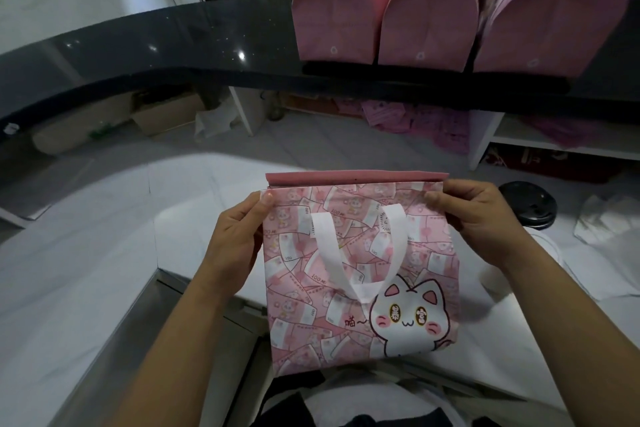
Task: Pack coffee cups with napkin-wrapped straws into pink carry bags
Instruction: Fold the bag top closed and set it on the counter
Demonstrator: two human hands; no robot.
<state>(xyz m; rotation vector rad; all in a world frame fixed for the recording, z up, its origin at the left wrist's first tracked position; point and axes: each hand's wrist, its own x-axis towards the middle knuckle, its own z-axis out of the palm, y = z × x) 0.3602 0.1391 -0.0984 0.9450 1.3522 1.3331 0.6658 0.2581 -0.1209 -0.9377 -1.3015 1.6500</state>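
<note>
A flat pink carry bag (360,288) printed with banknotes and a white cat hangs in front of me, its white handle drooping down the front. My left hand (235,239) pinches its upper left corner. My right hand (485,218) pinches its upper right corner. A cup with a black lid (528,203) stands on the white counter just right of my right hand. No straw or napkin is visible near the cup.
Three upright pink bags (426,10) stand on the dark raised counter (156,55) at the back right. Crumpled clear plastic (609,222) lies at the far right. The white worktop (104,236) spreads to the left, with a metal edge below it.
</note>
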